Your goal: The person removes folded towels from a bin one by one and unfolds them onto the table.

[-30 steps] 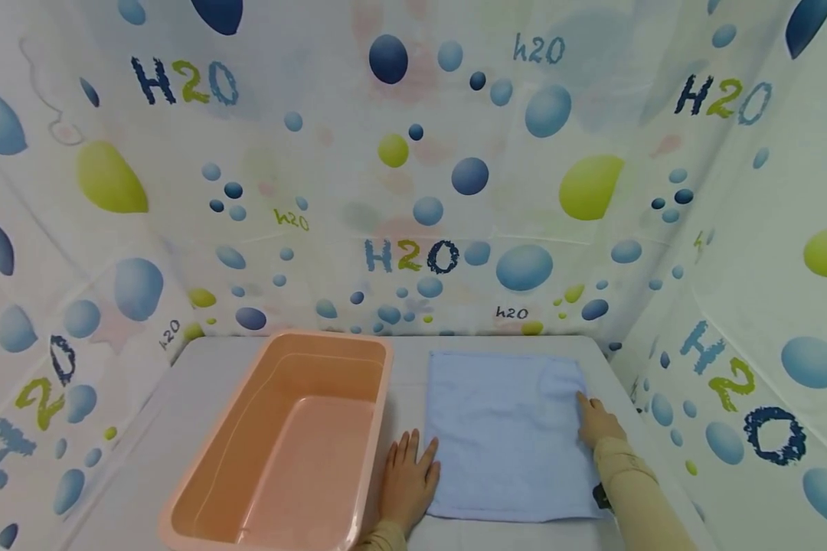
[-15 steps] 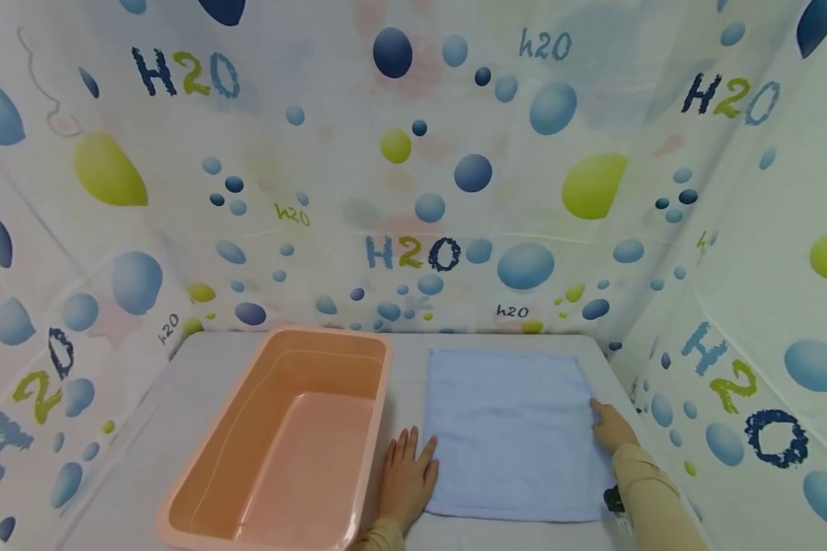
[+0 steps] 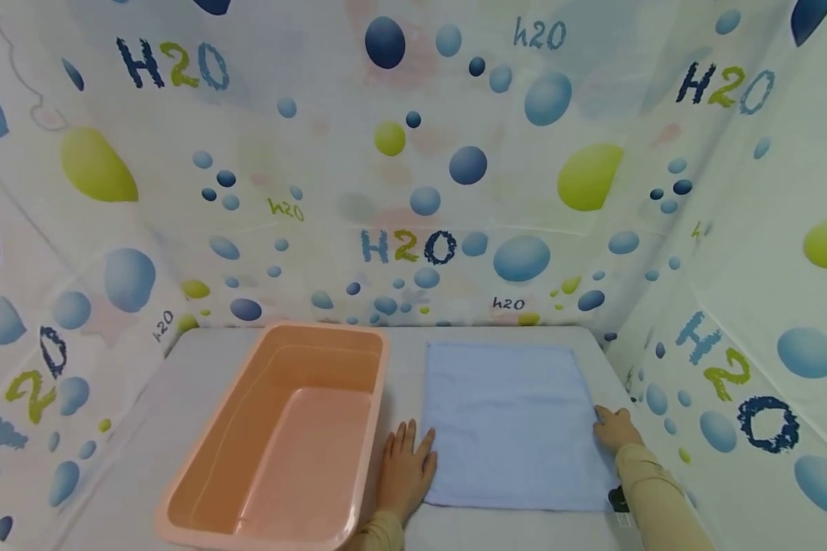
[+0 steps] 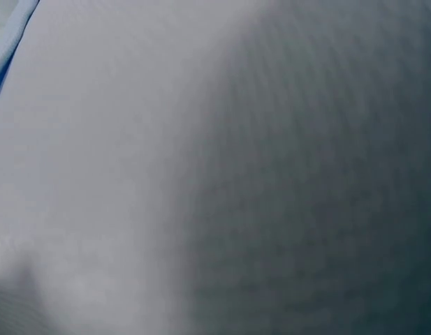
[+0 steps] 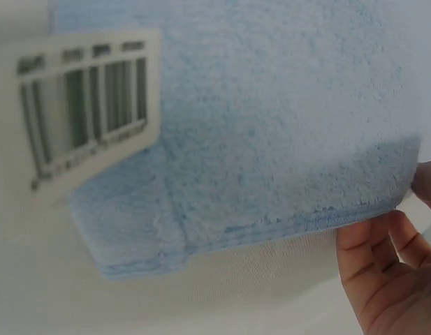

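Note:
A light blue towel [image 3: 510, 428] lies spread flat on the white table. My left hand [image 3: 405, 471] rests with straight fingers at its left edge, between the towel and a peach plastic basin [image 3: 317, 459]. At the right edge is my right hand [image 3: 617, 430]. The right wrist view shows that hand [image 5: 393, 272] pinching the towel's edge [image 5: 271, 227], thumb on one side and fingers on the other. A white barcode label [image 5: 93, 108] appears close to that camera. The left wrist view is mostly blurred grey, and the left hand cannot be made out there.
The basin stands left of the towel, with its inner floor bare. White curtains [image 3: 303, 153] printed with blue and green drops hang behind the table [image 3: 200, 383] and on both sides. A small dark device [image 3: 618, 500] sits at the right wrist.
My right hand has moved right and toward me along the towel's right edge. Wrinkles near the far right corner have smoothed out. My left hand has stayed in place.

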Demonstrator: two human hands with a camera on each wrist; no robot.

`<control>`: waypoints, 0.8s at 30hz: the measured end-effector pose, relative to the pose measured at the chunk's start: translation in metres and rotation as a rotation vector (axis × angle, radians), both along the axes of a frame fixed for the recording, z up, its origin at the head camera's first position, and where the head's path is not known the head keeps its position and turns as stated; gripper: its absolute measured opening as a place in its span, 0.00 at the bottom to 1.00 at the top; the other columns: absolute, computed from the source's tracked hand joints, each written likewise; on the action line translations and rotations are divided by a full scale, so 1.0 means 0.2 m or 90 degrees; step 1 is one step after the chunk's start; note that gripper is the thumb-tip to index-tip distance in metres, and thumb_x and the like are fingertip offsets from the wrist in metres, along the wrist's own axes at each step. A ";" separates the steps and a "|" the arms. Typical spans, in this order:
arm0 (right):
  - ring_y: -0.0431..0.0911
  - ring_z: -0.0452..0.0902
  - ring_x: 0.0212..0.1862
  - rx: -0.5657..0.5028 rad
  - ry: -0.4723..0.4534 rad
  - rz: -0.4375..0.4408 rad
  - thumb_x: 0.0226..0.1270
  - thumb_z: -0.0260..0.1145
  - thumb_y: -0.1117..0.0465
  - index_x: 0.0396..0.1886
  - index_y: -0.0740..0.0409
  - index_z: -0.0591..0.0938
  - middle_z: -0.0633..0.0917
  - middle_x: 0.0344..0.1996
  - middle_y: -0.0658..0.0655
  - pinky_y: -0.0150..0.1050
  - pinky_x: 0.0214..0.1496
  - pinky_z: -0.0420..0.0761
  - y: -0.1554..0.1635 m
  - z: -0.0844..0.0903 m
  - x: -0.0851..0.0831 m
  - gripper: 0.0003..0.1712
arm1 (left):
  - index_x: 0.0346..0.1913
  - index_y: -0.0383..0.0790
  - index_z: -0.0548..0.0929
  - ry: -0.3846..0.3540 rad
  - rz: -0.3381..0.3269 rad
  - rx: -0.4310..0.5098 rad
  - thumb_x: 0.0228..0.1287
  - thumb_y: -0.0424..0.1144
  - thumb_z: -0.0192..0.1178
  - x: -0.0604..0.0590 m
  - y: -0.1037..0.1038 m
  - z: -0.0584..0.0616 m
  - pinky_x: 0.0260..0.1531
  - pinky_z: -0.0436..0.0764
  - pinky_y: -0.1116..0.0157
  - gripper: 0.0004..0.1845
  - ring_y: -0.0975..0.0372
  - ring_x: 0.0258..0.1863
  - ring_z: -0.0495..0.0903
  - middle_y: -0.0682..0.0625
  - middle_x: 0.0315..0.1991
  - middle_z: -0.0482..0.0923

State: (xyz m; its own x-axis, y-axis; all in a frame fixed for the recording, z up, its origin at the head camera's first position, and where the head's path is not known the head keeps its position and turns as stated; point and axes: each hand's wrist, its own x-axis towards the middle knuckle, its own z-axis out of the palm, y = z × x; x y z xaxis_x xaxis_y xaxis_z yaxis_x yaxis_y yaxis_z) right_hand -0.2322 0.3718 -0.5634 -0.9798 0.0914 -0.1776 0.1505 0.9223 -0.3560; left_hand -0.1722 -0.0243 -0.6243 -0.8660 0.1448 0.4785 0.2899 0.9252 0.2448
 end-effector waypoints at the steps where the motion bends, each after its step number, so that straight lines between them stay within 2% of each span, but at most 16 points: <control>1: 0.77 0.68 0.49 0.007 0.001 0.001 0.62 0.47 0.63 0.60 0.75 0.64 0.63 0.46 0.85 0.65 0.51 0.71 0.00 0.00 0.00 0.28 | 0.55 0.53 0.80 -0.005 -0.001 0.001 0.61 0.48 0.55 0.00 0.00 0.00 0.62 0.66 0.48 0.19 0.46 0.61 0.71 0.40 0.59 0.74; 7: 0.79 0.65 0.52 0.000 -0.002 0.004 0.63 0.42 0.67 0.62 0.77 0.61 0.62 0.49 0.88 0.67 0.54 0.68 -0.06 0.01 0.02 0.28 | 0.55 0.52 0.80 -0.027 0.003 0.025 0.61 0.48 0.55 -0.01 -0.01 0.00 0.63 0.65 0.47 0.19 0.45 0.62 0.70 0.38 0.59 0.74; 10: 0.77 0.68 0.47 0.000 0.005 0.002 0.61 0.44 0.68 0.62 0.76 0.61 0.64 0.48 0.87 0.66 0.52 0.70 -0.08 0.04 -0.01 0.28 | 0.53 0.50 0.81 -0.033 0.016 0.066 0.60 0.46 0.56 -0.03 -0.01 0.02 0.62 0.65 0.47 0.18 0.45 0.61 0.70 0.38 0.59 0.75; 12: 0.75 0.71 0.44 0.009 0.020 0.000 0.60 0.46 0.69 0.61 0.76 0.61 0.65 0.47 0.85 0.64 0.50 0.72 -0.07 0.05 -0.04 0.28 | 0.52 0.47 0.82 -0.041 0.023 0.104 0.58 0.43 0.58 -0.06 0.00 0.05 0.61 0.65 0.46 0.18 0.44 0.61 0.70 0.37 0.58 0.75; 14: 0.73 0.72 0.41 0.011 0.038 0.004 0.59 0.48 0.69 0.60 0.76 0.62 0.65 0.46 0.84 0.63 0.47 0.74 -0.06 0.07 -0.06 0.28 | 0.53 0.44 0.81 -0.072 0.029 0.142 0.57 0.41 0.58 -0.08 0.02 0.08 0.62 0.64 0.44 0.19 0.43 0.61 0.69 0.36 0.58 0.75; 19: 0.76 0.70 0.45 -0.028 0.066 0.026 0.61 0.48 0.67 0.63 0.77 0.57 0.62 0.49 0.86 0.63 0.49 0.72 -0.10 0.14 -0.11 0.31 | 0.58 0.42 0.77 -0.155 0.049 0.199 0.59 0.38 0.56 -0.13 0.03 0.19 0.62 0.61 0.40 0.22 0.41 0.62 0.68 0.36 0.59 0.74; 22: 0.75 0.69 0.47 -0.052 0.107 0.032 0.62 0.50 0.65 0.65 0.78 0.52 0.62 0.50 0.86 0.64 0.50 0.71 -0.17 0.19 -0.13 0.35 | 0.58 0.40 0.77 -0.154 0.044 0.238 0.60 0.34 0.55 -0.17 0.05 0.24 0.61 0.62 0.39 0.21 0.41 0.61 0.69 0.36 0.58 0.74; 24: 0.72 0.71 0.42 -0.055 0.141 0.034 0.62 0.53 0.64 0.67 0.77 0.49 0.64 0.48 0.84 0.62 0.47 0.73 -0.23 0.21 -0.14 0.39 | 0.58 0.40 0.77 -0.144 0.037 0.252 0.59 0.32 0.54 -0.19 0.06 0.28 0.60 0.63 0.39 0.22 0.41 0.61 0.70 0.36 0.58 0.75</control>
